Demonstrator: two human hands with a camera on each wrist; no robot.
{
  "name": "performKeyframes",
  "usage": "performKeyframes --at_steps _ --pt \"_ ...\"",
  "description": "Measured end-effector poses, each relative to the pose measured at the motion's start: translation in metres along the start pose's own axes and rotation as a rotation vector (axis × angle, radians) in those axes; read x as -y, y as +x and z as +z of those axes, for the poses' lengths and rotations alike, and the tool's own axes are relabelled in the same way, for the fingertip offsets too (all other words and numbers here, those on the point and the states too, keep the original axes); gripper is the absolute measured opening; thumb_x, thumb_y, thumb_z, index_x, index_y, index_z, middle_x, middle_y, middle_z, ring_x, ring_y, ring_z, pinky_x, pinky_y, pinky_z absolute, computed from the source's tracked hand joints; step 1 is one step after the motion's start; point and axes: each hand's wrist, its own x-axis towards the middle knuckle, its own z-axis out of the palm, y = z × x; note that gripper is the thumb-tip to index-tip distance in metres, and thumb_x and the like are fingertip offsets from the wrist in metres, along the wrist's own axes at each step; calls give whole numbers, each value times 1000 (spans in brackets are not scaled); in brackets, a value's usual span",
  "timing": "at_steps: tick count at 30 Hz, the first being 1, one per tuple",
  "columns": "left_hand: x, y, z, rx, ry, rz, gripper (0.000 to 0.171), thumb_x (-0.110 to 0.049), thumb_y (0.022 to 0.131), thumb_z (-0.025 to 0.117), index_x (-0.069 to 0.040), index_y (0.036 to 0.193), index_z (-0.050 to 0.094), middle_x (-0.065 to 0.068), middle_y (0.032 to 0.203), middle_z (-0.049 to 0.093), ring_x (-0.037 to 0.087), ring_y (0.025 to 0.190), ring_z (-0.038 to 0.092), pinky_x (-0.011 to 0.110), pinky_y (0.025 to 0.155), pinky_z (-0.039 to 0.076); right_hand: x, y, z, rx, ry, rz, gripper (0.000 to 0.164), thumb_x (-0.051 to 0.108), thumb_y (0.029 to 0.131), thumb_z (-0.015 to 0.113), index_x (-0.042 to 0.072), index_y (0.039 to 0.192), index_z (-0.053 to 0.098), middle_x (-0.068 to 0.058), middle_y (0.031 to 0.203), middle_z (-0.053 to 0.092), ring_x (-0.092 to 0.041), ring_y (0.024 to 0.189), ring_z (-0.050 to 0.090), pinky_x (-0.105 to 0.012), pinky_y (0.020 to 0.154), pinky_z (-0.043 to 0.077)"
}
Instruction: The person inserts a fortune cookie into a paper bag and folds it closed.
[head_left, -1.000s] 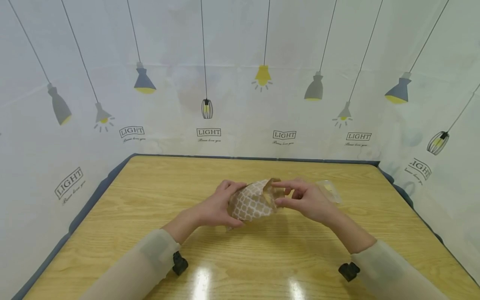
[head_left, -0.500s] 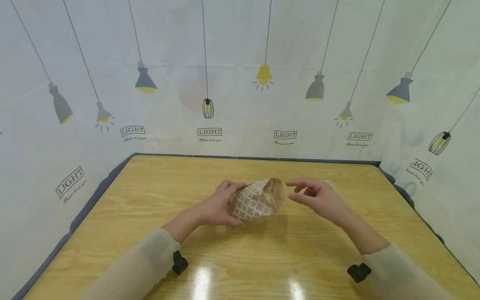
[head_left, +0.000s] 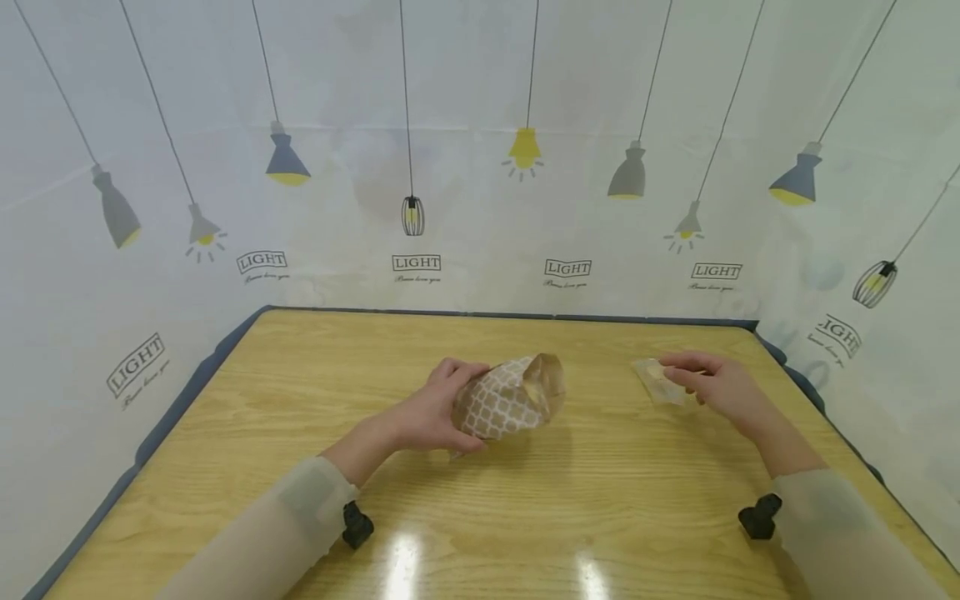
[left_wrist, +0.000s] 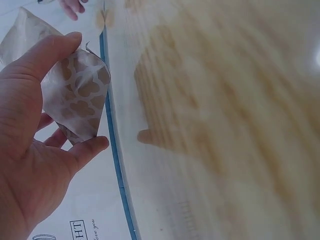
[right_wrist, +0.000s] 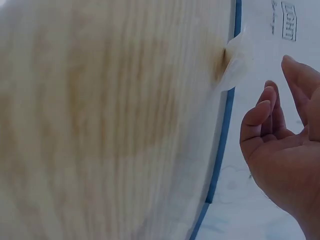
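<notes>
My left hand (head_left: 433,414) grips a brown paper bag (head_left: 497,403) with a white lattice pattern, thumb on one side and fingers on the other. Its mouth gapes toward the right, and the bag leans over the table. In the left wrist view, the bag's patterned end (left_wrist: 82,92) shows between thumb and fingers. My right hand (head_left: 722,387) is at the right, by a small clear plastic packet (head_left: 662,388) with something pale yellow in it. The right wrist view shows thumb and fingers parted with nothing between them, and the packet (right_wrist: 239,62) beyond the fingertips.
A light wooden table (head_left: 480,508) spreads under both hands, with a dark blue edge (head_left: 420,312) at the back. Behind it hangs a white sheet (head_left: 480,192) printed with lamps. Black camera mounts (head_left: 357,525) sit at the wrists.
My right hand has let go of the bag's mouth and moved right to the plastic packet. The left hand keeps its hold on the bag, nearly in the same place.
</notes>
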Motion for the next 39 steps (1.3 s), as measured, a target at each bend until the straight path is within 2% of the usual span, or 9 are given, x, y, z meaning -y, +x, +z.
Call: performKeyframes --at_steps 4,10,19,23,27,31,34,36,39 --pt "1 1 1 1 5 0 111 -27 81 99 -17 171 34 16 157 38 32 146 40 62 125 42 -15 9 -6 4 -35 37 58 45 113 59 10 159 58 -20 157 58 -31 125 60 -35 83 56" --pt "1 3 2 2 13 -8 111 -26 81 99 -18 171 35 16 158 37 32 147 40 61 126 42 -20 18 -7 70 -71 26 57 35 116 57 5 163 50 -33 166 46 -52 146 51 -46 98 58" --pt "0 1 2 -3 0 -12 110 -26 81 99 -18 170 35 17 157 37 33 146 40 63 126 42 -16 26 2 138 -114 89 70 30 108 72 7 168 43 -39 169 33 -58 152 38 -58 102 55" --pt "-1 1 2 -5 -6 -12 110 -26 81 99 -19 170 35 16 157 37 33 146 40 62 125 42 -14 27 5 155 -116 94 69 28 107 73 7 166 43 -41 165 36 -58 148 42 -62 104 54" --pt "0 1 2 -6 -3 -10 110 -26 81 99 -19 170 35 16 157 37 33 146 40 62 125 42 -11 26 8 175 -93 95 64 24 105 75 7 160 47 -37 148 53 -45 123 59 -47 91 56" --pt "0 1 2 -6 -2 -12 110 -26 81 99 -18 170 36 16 157 37 33 146 40 62 126 42 -7 22 11 186 -82 77 63 23 103 78 7 156 49 -25 127 60 -30 103 58 -36 81 53" --pt "0 1 2 -6 -6 -14 110 -25 81 99 -17 170 36 17 158 37 33 146 40 63 126 42 -1 15 12 175 -63 59 65 23 102 78 7 158 49 -23 128 59 -29 104 59 -33 82 55" --pt "0 1 2 -7 -5 -13 110 -25 81 99 -17 170 36 17 158 37 33 147 40 63 126 42 4 11 14 168 -22 41 65 21 103 77 6 160 48 -26 134 56 -30 109 62 -34 85 61" --pt "1 1 1 -11 0 -13 110 -26 80 99 -17 170 35 17 158 37 33 147 40 63 125 42 13 3 18 148 18 14 65 21 103 78 8 160 50 -27 143 52 -32 115 64 -34 88 64"
